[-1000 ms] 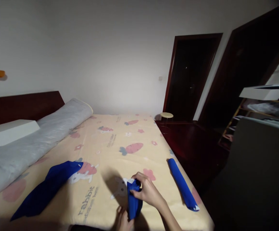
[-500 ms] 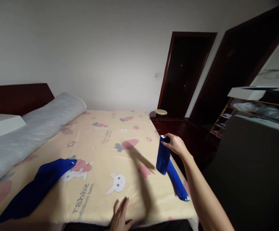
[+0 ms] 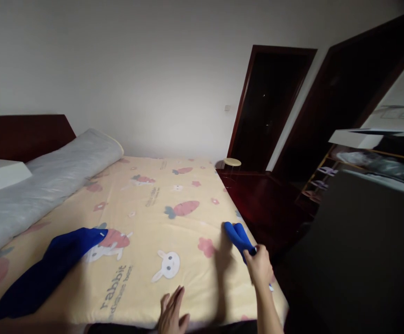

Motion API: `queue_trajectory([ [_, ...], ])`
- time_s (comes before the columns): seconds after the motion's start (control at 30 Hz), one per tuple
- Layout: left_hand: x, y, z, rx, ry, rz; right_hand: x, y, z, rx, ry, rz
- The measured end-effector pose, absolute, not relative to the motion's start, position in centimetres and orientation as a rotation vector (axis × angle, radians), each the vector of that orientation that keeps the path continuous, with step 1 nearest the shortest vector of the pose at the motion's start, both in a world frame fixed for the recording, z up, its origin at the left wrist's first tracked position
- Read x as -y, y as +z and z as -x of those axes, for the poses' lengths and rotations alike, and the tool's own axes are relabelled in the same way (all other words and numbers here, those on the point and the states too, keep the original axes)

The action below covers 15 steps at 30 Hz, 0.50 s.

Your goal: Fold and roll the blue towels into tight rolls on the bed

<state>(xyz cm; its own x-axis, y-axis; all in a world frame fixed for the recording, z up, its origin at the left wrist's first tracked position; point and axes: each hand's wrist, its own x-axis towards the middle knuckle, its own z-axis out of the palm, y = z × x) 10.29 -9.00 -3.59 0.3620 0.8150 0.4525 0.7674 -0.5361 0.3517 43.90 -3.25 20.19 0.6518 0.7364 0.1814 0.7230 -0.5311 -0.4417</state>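
My right hand (image 3: 258,265) is closed on a folded blue cloth (image 3: 236,237) at the bed's right edge. The cloth's far end lies low over the sheet and points away from me. Beside it is a second folded blue strip, mostly hidden by my hand and wrist; a small white bit shows near the wrist. My left hand (image 3: 172,311) rests at the bed's near edge with its fingers stretched out, holding nothing. Farther left, a larger blue cloth (image 3: 48,269) with a small pale tag lies spread on the yellow rabbit-print sheet (image 3: 142,250).
A grey rolled bedding piece (image 3: 62,171) lies along the left side, with a white box-like object (image 3: 3,175) on it. A dark panel (image 3: 355,250) stands right of the bed, before a shelf rack (image 3: 355,138). A stool (image 3: 232,162) stands by the far wall.
My right hand has come down and closer to me, lowering the hanging blue cloth onto the other blue strip at the bed's edge. My left hand stays in place.
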Motion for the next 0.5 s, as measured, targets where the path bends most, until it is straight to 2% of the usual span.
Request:
queue_trajectory([
  [0.13, 9.1, -2.3, -9.2, -1.435, 1.000, -2.451, 7.1, 12.2, -42.7, 1.025, 0.063, 2.442],
  [0.27, 7.0, 0.5, -6.9, -1.685, 1.087, -2.250, 9.2, 6.6, -43.3, 1.106, -0.258, 2.399],
  [0.37, 3.7, 4.0, -4.4, -2.088, 1.015, -2.033, 9.3, 5.3, -43.5, 1.026, -0.443, 2.424],
  [0.5, -0.6, 8.2, 2.1, -2.411, 0.852, -1.843, 9.0, 6.2, -42.8, 0.984, -0.450, 2.449],
])
